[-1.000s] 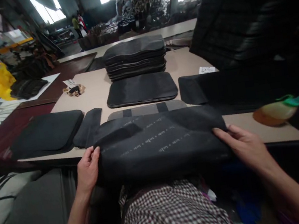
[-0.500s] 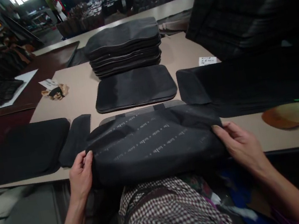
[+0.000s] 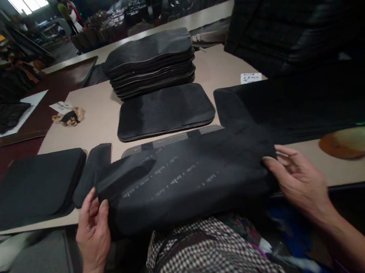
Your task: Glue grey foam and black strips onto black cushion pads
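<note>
A black fabric piece (image 3: 181, 173) with rows of pale printed lettering stretches between my hands and hangs over the table's front edge. My left hand (image 3: 93, 229) pinches its left edge between thumb and fingers. At the right edge, my right hand (image 3: 295, 178) grips the cloth the same way. Under the far side of the fabric shows a grey panel (image 3: 169, 141) with dark tabs; the rest of it is covered. Just left of the cloth lie a narrow black strip (image 3: 93, 173) and a pile of black pieces (image 3: 34, 187).
Beyond the cloth lie a low pile of black rounded panels (image 3: 164, 110) and a taller stack (image 3: 152, 63). To the right are a long black cloth (image 3: 315, 101), a bottle with a green cap (image 3: 349, 142) and a paper note (image 3: 251, 77). Two people (image 3: 69, 16) stand far back.
The fabric's left edge and my left hand have shifted left and slightly down. My right hand has moved slightly right, and the cloth lies flatter, with less lettering showing.
</note>
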`<action>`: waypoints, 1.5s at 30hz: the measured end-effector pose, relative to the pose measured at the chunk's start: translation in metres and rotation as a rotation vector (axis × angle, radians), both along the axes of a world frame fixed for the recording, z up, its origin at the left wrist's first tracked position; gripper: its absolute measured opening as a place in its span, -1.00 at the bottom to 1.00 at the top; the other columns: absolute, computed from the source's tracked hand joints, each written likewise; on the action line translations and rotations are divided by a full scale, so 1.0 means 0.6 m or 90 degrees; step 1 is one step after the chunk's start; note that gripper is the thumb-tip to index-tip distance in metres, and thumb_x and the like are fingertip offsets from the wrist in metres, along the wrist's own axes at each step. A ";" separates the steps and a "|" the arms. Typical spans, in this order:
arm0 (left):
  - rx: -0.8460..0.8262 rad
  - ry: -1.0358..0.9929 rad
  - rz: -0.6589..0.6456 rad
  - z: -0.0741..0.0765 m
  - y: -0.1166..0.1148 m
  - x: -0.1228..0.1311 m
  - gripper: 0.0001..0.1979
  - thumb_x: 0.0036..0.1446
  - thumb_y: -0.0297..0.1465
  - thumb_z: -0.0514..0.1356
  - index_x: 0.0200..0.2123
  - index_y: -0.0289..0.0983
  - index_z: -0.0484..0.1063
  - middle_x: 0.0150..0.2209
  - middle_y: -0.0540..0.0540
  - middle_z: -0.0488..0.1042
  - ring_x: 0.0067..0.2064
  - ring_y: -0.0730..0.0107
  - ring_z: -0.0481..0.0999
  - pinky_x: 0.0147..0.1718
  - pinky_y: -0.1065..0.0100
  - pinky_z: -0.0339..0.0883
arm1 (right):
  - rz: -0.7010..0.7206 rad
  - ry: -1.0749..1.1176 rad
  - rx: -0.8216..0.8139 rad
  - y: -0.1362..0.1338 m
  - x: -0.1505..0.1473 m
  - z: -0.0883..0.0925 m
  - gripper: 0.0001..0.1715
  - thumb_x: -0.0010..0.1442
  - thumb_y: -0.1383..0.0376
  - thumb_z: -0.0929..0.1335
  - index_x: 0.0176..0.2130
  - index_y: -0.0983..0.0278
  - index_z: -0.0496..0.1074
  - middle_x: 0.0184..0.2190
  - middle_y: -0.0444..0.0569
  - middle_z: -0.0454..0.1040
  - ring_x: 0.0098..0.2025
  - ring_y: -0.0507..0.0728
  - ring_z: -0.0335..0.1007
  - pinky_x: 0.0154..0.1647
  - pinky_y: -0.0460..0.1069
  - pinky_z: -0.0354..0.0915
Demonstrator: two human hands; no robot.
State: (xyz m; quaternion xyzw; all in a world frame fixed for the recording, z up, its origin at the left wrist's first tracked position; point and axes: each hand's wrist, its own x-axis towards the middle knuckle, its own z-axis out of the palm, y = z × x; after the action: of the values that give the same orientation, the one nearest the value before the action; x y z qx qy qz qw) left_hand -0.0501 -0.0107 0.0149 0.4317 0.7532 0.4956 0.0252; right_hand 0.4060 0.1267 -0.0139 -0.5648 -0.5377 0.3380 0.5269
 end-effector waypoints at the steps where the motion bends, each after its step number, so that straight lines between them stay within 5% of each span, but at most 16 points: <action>1: -0.008 0.022 -0.016 0.002 -0.009 -0.002 -0.53 0.28 -0.16 0.32 0.20 -0.14 0.55 0.05 -0.09 0.65 0.07 0.28 0.62 0.27 0.21 0.40 | 0.013 0.031 -0.006 -0.007 0.001 0.005 -0.27 0.18 0.03 0.54 0.27 0.11 0.44 -0.19 -0.02 0.62 -0.22 0.14 0.60 -0.27 -0.05 0.54; 3: -0.051 0.024 -0.043 0.004 -0.024 -0.008 -0.64 0.31 -0.13 0.28 0.08 -0.13 0.63 0.10 -0.07 0.64 0.17 0.21 0.59 0.36 0.14 0.31 | 0.036 0.047 -0.033 -0.022 0.009 0.010 -0.11 0.15 0.06 0.57 0.38 0.01 0.33 -0.11 -0.02 0.64 -0.14 0.17 0.63 -0.19 -0.02 0.58; 7: -0.187 -0.082 -0.056 -0.001 -0.029 -0.015 -0.55 0.30 -0.03 0.25 0.13 -0.10 0.62 0.19 -0.06 0.59 0.30 0.11 0.50 0.42 0.04 0.21 | 0.068 -0.149 -0.077 -0.037 0.032 0.001 -0.53 0.21 -0.07 0.48 0.04 0.02 0.65 0.02 -0.04 0.64 0.15 0.30 0.56 0.33 0.24 0.36; 9: -0.227 -0.106 -0.085 -0.001 -0.017 -0.016 -0.51 0.27 0.00 0.27 0.17 -0.08 0.59 0.25 -0.06 0.55 0.37 0.06 0.41 0.46 -0.02 0.12 | 0.080 -0.213 -0.090 -0.030 0.035 0.000 -0.55 0.25 -0.12 0.42 -0.06 0.05 0.70 0.01 -0.05 0.65 0.23 0.36 0.49 0.43 0.32 0.20; 18: -0.155 -0.035 -0.104 0.023 0.076 -0.021 -0.47 0.19 -0.05 0.37 0.19 -0.08 0.56 0.25 -0.05 0.54 0.35 0.07 0.43 0.47 -0.01 0.11 | 0.144 -0.251 -0.064 0.062 -0.001 0.031 -0.40 0.21 -0.11 0.48 0.14 0.08 0.59 0.14 0.01 0.56 0.27 0.36 0.44 0.32 0.22 0.35; 26: -0.173 0.154 -0.240 -0.026 0.154 -0.039 -0.51 0.35 -0.09 0.22 0.23 -0.19 0.50 0.18 -0.17 0.54 0.24 0.13 0.52 0.33 0.09 0.31 | 0.187 -0.395 0.041 0.143 -0.024 -0.019 -0.51 0.32 -0.02 0.42 0.12 0.13 0.57 0.07 0.02 0.59 0.09 0.30 0.55 0.17 0.19 0.44; 45: -0.214 0.239 -0.230 -0.039 0.172 -0.043 -0.51 0.39 -0.08 0.15 0.25 -0.17 0.47 0.19 -0.20 0.51 0.24 0.08 0.51 0.27 0.11 0.37 | 0.174 -0.481 0.107 0.155 -0.037 -0.036 -0.56 0.37 0.04 0.38 0.13 0.18 0.54 0.04 0.05 0.60 0.07 0.32 0.55 0.10 0.20 0.46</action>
State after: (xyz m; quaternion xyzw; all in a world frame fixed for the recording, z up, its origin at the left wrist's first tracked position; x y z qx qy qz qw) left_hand -0.0761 0.0928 -0.0083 0.6323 0.7271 0.2636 0.0444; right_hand 0.3837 0.2198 -0.0354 -0.5276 -0.7892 0.1288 0.2868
